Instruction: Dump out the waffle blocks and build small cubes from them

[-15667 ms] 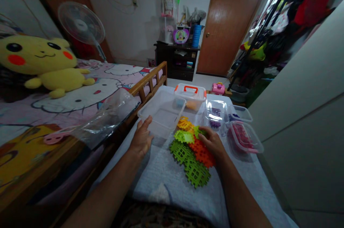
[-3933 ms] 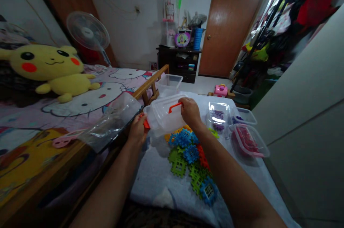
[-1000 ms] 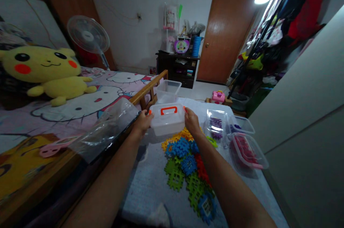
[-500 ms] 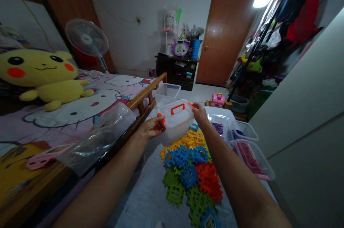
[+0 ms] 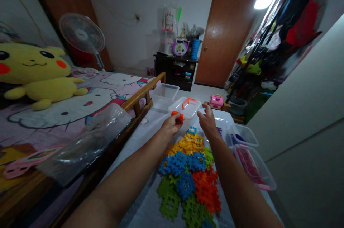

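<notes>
Holding the clear box [image 5: 192, 110] by one end only now; half a second ago both hands had it, one per end. Box sits lid-on at the far end of the piece pile, further right of the clear tub [image 5: 163, 100] than it was. Can't make out contents. Right hand [image 5: 208, 120] has come off its end: fingers parted, gripping nothing, just beside the box's right edge; can't tell if the thumb touches. Left hand [image 5: 171, 124] has fingertips pinched on the orange latch [image 5: 177, 115] at the left end; can't tell if it's fastened. Net: right end unheld, so steadying falls to the left hand. Orange handle [image 5: 184, 104] looks raised.

Around, big to small: bed [image 5: 77, 106] at left, blue cloth [image 5: 145, 199] under the work, wooden rail [image 5: 143, 92] between. Plush toy [image 5: 48, 84] and plastic bag [image 5: 88, 142] left of the rail, well apart from the hands. Clear tub just left of the box, limits room there. Lidded pink tub [image 5: 252, 163] and open purple tub [image 5: 248, 134] right of the right forearm. Main clutter: green [image 5: 170, 199], red-orange [image 5: 206, 190], blue [image 5: 176, 163] and yellow pieces [image 5: 188, 145], heaped between the forearms, right up to the near side of the box
</notes>
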Tool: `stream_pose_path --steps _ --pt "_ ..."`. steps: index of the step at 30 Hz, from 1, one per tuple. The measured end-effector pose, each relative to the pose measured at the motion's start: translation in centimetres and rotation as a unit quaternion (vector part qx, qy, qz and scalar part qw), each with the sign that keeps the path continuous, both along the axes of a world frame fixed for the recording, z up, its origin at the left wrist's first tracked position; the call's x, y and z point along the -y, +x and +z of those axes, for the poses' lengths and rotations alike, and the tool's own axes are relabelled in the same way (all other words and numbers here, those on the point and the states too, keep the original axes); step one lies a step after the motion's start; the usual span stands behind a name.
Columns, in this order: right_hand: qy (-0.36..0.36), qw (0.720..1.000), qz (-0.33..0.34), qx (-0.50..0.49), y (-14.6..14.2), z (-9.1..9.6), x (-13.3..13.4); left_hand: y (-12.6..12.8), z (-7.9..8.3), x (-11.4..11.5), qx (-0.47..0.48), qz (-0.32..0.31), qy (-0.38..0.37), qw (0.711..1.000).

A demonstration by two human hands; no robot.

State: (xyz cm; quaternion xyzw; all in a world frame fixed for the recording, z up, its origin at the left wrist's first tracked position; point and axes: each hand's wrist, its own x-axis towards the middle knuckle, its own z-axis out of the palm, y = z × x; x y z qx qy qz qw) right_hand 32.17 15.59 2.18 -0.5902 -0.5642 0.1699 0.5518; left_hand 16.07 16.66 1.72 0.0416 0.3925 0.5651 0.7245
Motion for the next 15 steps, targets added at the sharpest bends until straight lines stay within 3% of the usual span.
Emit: stream_pose_path --steps 9,15 --pt "0.041 0.992 0.017 0.121 0.3 0.3 5.1 4.1 -1.0 -3.5 -0.012 0.066 0.002 0.998" --pt "0.035 0.978 0.013 0.204 1.9 -1.2 9.0 5.1 -1.7 -4.6 -0.015 0.029 0.002 0.999"
